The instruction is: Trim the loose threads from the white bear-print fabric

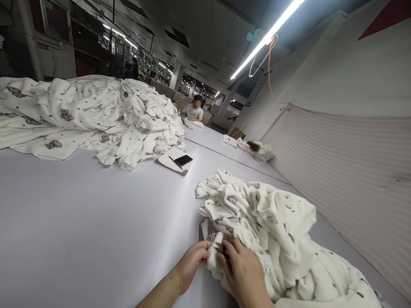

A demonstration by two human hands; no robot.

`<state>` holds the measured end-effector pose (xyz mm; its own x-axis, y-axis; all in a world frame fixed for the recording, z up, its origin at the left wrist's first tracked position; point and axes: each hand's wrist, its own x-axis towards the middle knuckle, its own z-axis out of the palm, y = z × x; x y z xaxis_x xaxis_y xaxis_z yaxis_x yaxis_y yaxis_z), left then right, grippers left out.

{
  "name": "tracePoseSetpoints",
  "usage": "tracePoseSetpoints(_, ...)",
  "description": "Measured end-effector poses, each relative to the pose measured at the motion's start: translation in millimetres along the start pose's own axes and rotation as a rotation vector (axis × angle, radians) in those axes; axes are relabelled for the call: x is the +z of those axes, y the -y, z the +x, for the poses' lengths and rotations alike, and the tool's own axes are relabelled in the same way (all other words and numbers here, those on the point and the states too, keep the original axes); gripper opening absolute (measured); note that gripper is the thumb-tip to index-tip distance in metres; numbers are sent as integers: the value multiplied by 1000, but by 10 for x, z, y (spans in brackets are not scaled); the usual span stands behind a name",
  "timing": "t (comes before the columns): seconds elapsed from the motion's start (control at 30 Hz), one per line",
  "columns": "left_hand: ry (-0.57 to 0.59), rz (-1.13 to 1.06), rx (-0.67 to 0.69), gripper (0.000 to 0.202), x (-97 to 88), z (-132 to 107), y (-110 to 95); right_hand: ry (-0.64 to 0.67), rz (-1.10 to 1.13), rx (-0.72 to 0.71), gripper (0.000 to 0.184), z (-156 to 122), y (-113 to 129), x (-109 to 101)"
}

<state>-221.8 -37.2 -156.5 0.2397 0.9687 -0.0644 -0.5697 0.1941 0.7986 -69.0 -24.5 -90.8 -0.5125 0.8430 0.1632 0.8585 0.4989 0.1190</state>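
A heap of white printed garments [282, 256] lies on the right side of the table, with a small size label [271, 218] showing on one fold. My left hand [192, 263] pinches the edge of a garment at the heap's near left side, thumb and fingertips closed on the cloth. Just right of it, my right hand [246, 269] has its fingers bent into the folds of the same heap, gripping cloth. A dark gap shows between the two hands; the right fingertips are partly hidden in the fabric.
Across the table [96, 222], a large mound of similar white printed fabric [93, 111] lies at the far left. A phone [183, 160] and a red pencil [175, 162] rest on papers [170, 156]. Folded stacks [255, 149] sit by the wall. A person [194, 110] is at the far end.
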Motion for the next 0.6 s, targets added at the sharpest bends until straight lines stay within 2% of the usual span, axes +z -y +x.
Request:
tracePoseSetpoints(0.3,2,15,29,14,33,-14,26,84,55,83,23,56,29,-107)
tracePoseSetpoints(0.5,1,5,36,17,44,-12,37,69,125,174,27,73,-4,-123)
tracePoseSetpoints(0.6,6,-1,36,16,54,-19,30,98,117,126,26,68,-2,-140)
